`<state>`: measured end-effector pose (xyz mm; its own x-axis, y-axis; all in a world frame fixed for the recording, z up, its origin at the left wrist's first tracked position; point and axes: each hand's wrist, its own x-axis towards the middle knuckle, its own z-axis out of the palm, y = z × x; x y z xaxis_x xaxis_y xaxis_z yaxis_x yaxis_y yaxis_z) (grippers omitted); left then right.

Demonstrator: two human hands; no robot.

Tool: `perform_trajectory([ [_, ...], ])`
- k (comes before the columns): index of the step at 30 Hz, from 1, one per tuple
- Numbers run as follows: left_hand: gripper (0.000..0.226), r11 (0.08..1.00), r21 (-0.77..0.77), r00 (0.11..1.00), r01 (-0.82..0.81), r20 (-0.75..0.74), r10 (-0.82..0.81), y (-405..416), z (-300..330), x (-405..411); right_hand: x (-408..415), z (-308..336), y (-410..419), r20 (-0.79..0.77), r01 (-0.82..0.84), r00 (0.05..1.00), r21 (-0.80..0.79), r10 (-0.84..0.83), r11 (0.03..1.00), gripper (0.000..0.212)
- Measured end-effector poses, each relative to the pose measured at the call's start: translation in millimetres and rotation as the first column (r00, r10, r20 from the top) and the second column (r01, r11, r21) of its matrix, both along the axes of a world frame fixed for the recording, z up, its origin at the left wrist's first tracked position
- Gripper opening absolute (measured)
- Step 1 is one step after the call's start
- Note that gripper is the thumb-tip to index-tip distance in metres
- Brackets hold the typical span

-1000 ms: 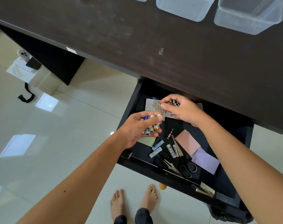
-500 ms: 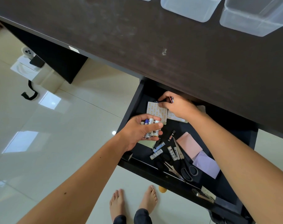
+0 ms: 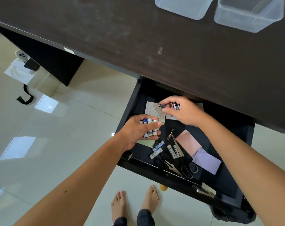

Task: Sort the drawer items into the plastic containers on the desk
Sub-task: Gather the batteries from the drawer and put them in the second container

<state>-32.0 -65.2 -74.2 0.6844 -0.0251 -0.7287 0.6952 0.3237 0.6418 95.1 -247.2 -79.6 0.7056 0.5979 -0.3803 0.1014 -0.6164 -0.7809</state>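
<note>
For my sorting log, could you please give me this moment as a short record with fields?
left hand: holds a bunch of white batteries
right hand: holds dark batteries, pinching another
drawer: open
loose in drawer: white batteries, scissors, pink notes, purple notes
containers: on desk, contents not visible

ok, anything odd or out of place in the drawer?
Nothing damaged or spilled. Loose batteries lie scattered at mixed angles beside the scissors; the left hand and right hand each hold several more.
</note>
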Motion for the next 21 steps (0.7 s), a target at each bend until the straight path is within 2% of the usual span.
perform_trajectory([
  [5, 0.032, 0.994, 0.086, 0.997, 0.071, 0.001, -0.072, -1.2, 0.9, -0.7, -27.9, 13.0, -28.7, -0.209, 0.146, 0.968, 0.017, -0.140, 0.989, 0.009],
  [8, 0.025, 0.969, 0.153, 0.981, 0.192, 0.011, -0.196, -3.8, 0.9, -1.5, -45.4, 16.4, -50.3, -0.336, 0.239, 0.917, 0.032, -0.215, 0.970, 0.016],
  [10, 0.022, 0.934, 0.214, 0.956, 0.288, 0.000, -0.295, -6.3, 0.7, -3.0, -58.5, 16.9, -61.9, -0.369, 0.262, 0.900, 0.029, -0.233, 0.965, 0.024],
  [14, 0.022, 0.819, 0.374, 0.883, 0.436, -0.002, -0.469, -11.2, -2.4, -6.9, -83.9, 12.6, -73.7, -0.273, 0.210, 0.939, -0.036, -0.212, 0.977, 0.005],
  [18, 0.034, 0.669, 0.551, 0.811, 0.498, -0.023, -0.585, -16.2, -9.1, -10.7, -105.3, 5.4, -67.9, -0.078, 0.145, 0.984, -0.161, -0.159, 0.976, 0.009],
  [21, 0.035, 0.607, 0.606, 0.782, 0.515, -0.042, -0.621, -18.6, -11.5, -10.2, -112.7, 0.0, -60.8, 0.045, 0.097, 0.995, -0.284, -0.087, 0.954, 0.019],
])
